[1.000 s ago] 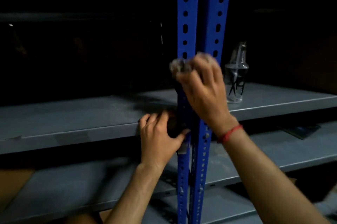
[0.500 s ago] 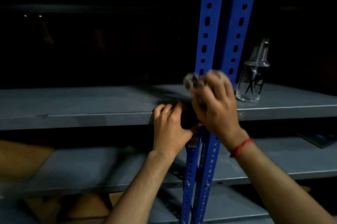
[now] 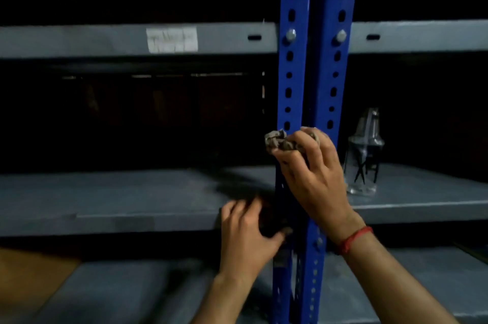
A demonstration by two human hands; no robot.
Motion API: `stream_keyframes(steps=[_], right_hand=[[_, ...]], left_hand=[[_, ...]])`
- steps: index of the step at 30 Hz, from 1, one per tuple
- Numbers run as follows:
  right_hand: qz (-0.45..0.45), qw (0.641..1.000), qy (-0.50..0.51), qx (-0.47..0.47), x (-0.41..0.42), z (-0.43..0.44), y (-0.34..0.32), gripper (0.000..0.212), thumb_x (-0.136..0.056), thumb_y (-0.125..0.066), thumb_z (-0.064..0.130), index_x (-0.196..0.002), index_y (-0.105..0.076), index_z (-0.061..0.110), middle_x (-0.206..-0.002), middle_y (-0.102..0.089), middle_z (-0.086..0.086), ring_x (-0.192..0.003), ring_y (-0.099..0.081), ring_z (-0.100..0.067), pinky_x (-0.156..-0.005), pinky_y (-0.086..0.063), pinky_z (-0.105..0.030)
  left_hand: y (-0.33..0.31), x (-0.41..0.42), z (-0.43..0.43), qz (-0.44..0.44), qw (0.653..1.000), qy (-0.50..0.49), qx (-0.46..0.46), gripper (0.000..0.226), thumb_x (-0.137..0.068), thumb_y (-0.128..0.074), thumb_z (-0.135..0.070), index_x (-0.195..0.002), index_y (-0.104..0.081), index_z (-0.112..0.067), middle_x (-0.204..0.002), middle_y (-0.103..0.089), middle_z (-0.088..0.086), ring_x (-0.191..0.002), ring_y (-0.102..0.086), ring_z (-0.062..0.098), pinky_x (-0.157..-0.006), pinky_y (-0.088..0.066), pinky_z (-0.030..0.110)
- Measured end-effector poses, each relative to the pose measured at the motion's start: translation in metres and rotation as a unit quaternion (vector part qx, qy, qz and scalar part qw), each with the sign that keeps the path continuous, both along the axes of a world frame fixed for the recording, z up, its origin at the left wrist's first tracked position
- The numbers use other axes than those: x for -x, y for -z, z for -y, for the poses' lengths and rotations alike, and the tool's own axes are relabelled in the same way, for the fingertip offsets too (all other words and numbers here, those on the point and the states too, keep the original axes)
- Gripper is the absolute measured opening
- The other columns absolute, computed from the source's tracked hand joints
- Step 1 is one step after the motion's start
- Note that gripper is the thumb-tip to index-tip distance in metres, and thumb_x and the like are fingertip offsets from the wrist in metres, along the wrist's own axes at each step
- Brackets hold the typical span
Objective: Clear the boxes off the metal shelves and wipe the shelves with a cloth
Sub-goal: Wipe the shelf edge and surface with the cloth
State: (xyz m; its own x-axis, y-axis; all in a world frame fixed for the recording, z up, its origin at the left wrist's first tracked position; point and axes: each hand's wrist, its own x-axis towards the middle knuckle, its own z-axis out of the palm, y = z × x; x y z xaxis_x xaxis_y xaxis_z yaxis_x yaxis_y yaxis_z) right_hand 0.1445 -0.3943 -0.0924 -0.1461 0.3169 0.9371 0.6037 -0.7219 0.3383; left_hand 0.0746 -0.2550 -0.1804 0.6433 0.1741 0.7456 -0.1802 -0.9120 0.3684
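The cloth (image 3: pixel 280 142) is a small grey-brown wad, crumpled and dirty-looking, sitting just right of centre in the frame against the blue slotted upright (image 3: pixel 291 91). The grey metal shelves (image 3: pixel 132 191) run across the frame at several levels; the middle one looks dusty, with a clear glass bottle (image 3: pixel 364 154) standing on it to the right of the upright.

Compared with half a second ago, the view has tipped upward: the upper shelf edge with its pale label (image 3: pixel 171 39) (its writing too blurred to read) now sits well down in the frame, and the cloth has moved higher up the upright above the middle shelf.

The right hand (image 3: pixel 314 178), a red thread (image 3: pixel 353 240) at its wrist, has its fingers curled tight around the cloth, pressing it to the upright. The left hand (image 3: pixel 248 234), lower centre, rests on the front edge of the middle shelf beside the upright, fingers loosely bent and slightly spread, thumb pointing towards the post; it is blurred, and whether it grips anything cannot be told.
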Motion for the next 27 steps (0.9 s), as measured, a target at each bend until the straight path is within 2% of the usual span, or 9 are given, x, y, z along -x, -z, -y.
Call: stream_keyframes(steps=[4,8,10,13,16,19,22,25,27], right_hand=[[0.034,0.996,-0.007,-0.076,-0.009,-0.014,-0.085,0.016,-0.103,-0.056,0.021,-0.118,-0.052,0.018,-0.129,-0.040,-0.010,-0.122,-0.050,-0.038,-0.111,-0.039,-0.048],[0.034,0.989,-0.028,-0.141,-0.005,-0.027,-0.161,0.027,-0.105,-0.050,0.027,-0.130,-0.053,0.015,-0.129,-0.045,-0.011,-0.123,-0.045,-0.031,-0.115,-0.034,-0.039],[0.024,0.985,-0.050,-0.163,0.001,-0.030,-0.174,0.031,-0.105,-0.051,0.026,-0.130,-0.058,0.010,-0.127,-0.054,-0.016,-0.122,-0.044,-0.029,-0.112,-0.038,-0.041],[0.019,0.980,-0.055,-0.189,0.007,-0.039,-0.173,0.030,-0.104,-0.051,0.025,-0.128,-0.062,0.009,-0.124,-0.058,-0.017,-0.120,-0.042,-0.026,-0.109,-0.041,-0.041],[0.026,0.977,-0.043,-0.206,0.012,-0.057,-0.171,0.028,-0.105,-0.049,0.022,-0.125,-0.063,0.009,-0.121,-0.060,-0.015,-0.118,-0.049,-0.029,-0.109,-0.041,-0.041],[0.025,0.981,-0.061,-0.181,0.020,-0.092,-0.168,0.027,-0.102,-0.053,0.017,-0.124,-0.063,0.007,-0.122,-0.062,-0.015,-0.117,-0.055,-0.032,-0.107,-0.042,-0.043],[0.008,0.988,-0.102,-0.117,0.036,-0.152,-0.165,0.032,-0.094,-0.058,0.009,-0.125,-0.063,0.005,-0.122,-0.062,-0.016,-0.115,-0.056,-0.034,-0.104,-0.043,-0.047],[0.015,0.991,-0.116,-0.063,0.048,-0.196,-0.169,0.029,-0.094,-0.056,0.009,-0.121,-0.065,0.008,-0.119,-0.063,-0.013,-0.110,-0.057,-0.033,-0.098,-0.044,-0.045],[0.028,0.993,-0.107,-0.044,0.049,-0.196,-0.171,0.028,-0.094,-0.056,0.009,-0.120,-0.065,0.010,-0.119,-0.063,-0.012,-0.110,-0.057,-0.032,-0.097,-0.044,-0.043]], left_hand=[[-0.003,-0.004,-0.006,0.009,0.999,0.041,0.002,0.054,-0.055,-0.070,-0.081,-0.087,-0.050,-0.042,-0.088,-0.058,-0.024,-0.088,-0.052,0.009,-0.078,-0.036,0.019],[-0.008,-0.009,-0.006,0.006,1.000,0.026,0.004,0.056,-0.055,-0.063,-0.089,-0.086,-0.054,-0.043,-0.090,-0.061,-0.021,-0.092,-0.058,0.015,-0.080,-0.049,0.030],[-0.013,-0.007,-0.003,-0.012,1.000,0.026,-0.007,0.051,-0.059,-0.064,-0.084,-0.089,-0.049,-0.046,-0.100,-0.057,-0.024,-0.104,-0.053,0.013,-0.092,-0.046,0.031],[-0.006,-0.010,-0.005,0.018,1.000,0.016,-0.003,0.057,-0.062,-0.053,-0.093,-0.091,-0.050,-0.044,-0.093,-0.063,-0.020,-0.092,-0.058,0.012,-0.084,-0.047,0.026],[0.003,-0.016,-0.008,0.025,0.999,0.022,0.016,0.061,-0.057,-0.062,-0.089,-0.094,-0.050,-0.042,-0.093,-0.067,-0.018,-0.089,-0.063,0.011,-0.086,-0.030,0.016],[-0.005,-0.014,-0.007,0.017,0.999,0.030,0.007,0.058,-0.050,-0.067,-0.078,-0.091,-0.051,-0.040,-0.086,-0.061,-0.024,-0.085,-0.055,0.000,-0.080,-0.026,0.011],[-0.003,-0.016,-0.018,-0.022,0.998,0.056,-0.007,0.042,-0.054,-0.062,-0.062,-0.089,-0.055,-0.039,-0.088,-0.059,-0.023,-0.085,-0.060,0.002,-0.076,-0.036,0.015],[-0.002,-0.019,-0.043,-0.080,0.995,0.057,0.014,0.049,-0.065,-0.062,-0.052,-0.113,-0.056,-0.047,-0.115,-0.063,-0.023,-0.110,-0.062,0.004,-0.095,-0.042,0.023],[-0.015,-0.008,-0.051,-0.093,0.990,0.095,0.044,0.051,-0.071,-0.059,-0.054,-0.118,-0.042,-0.058,-0.122,-0.067,-0.018,-0.116,-0.058,0.000,-0.098,-0.039,0.015]])
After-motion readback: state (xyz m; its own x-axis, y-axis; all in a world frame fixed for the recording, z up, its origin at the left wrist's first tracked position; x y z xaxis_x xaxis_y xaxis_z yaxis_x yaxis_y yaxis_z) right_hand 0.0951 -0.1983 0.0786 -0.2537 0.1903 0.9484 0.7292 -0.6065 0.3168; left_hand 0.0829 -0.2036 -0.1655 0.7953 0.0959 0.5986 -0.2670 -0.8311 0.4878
